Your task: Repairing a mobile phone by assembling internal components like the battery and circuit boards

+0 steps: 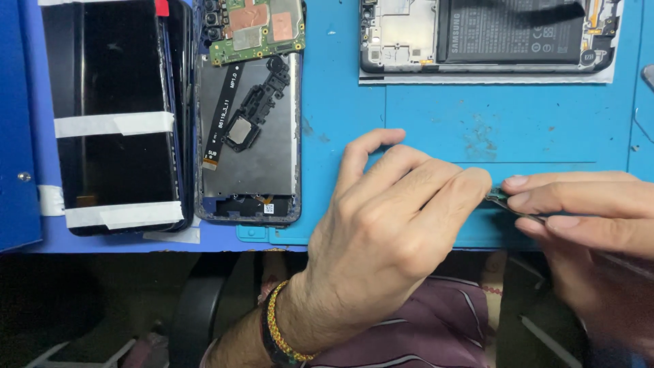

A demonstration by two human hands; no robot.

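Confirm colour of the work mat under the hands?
Bright blue work mat, scuffed in spots. Clearest in the head view.

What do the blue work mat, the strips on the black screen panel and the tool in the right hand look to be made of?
Blue work mat: probably silicone or rubber, matte, with moulded ridges and scuffed patches.
Strips across the black screen panel: likely paper masking tape, dull white with overlapping ends; the panel looks like glossy glass.
Tool in the right hand: seemingly thin metal, dark with a slight sheen; mostly hidden by fingers.
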